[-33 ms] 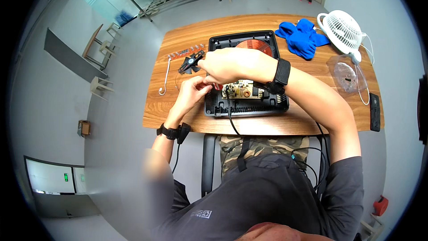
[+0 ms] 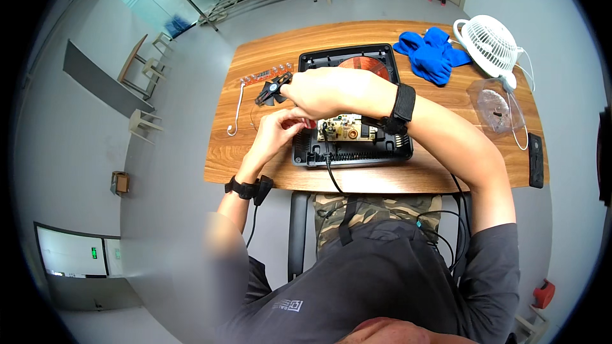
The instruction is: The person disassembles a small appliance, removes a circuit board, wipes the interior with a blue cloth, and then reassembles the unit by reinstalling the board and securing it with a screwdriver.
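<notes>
Both my hands meet over the left side of an opened induction cooker base (image 2: 403,151), a black plastic shell. My left hand (image 2: 275,134) is closed in a pinch, its fingertips beside a small red part (image 2: 311,124). My right hand (image 2: 322,94) reaches across from the right, fingers curled down against the left ones; what they grip is hidden. A black cooling fan (image 2: 273,88) sits tilted by the right knuckles; I cannot tell if it is held. Inside the shell are a circuit board (image 2: 347,129) and a copper coil (image 2: 366,65), partly covered by my right arm.
Left of the shell lies a narrow orange circuit board (image 2: 264,75) with a white cable (image 2: 239,111). A blue cloth (image 2: 433,54), white fan (image 2: 489,44), clear plastic container (image 2: 494,108) and black bar-shaped object (image 2: 535,160) lie to the right. A black cord (image 2: 333,175) crosses the near table edge.
My left fingers have shifted slightly up and toward the right hand. The right hand has edged slightly left. The things on the table look unmoved.
</notes>
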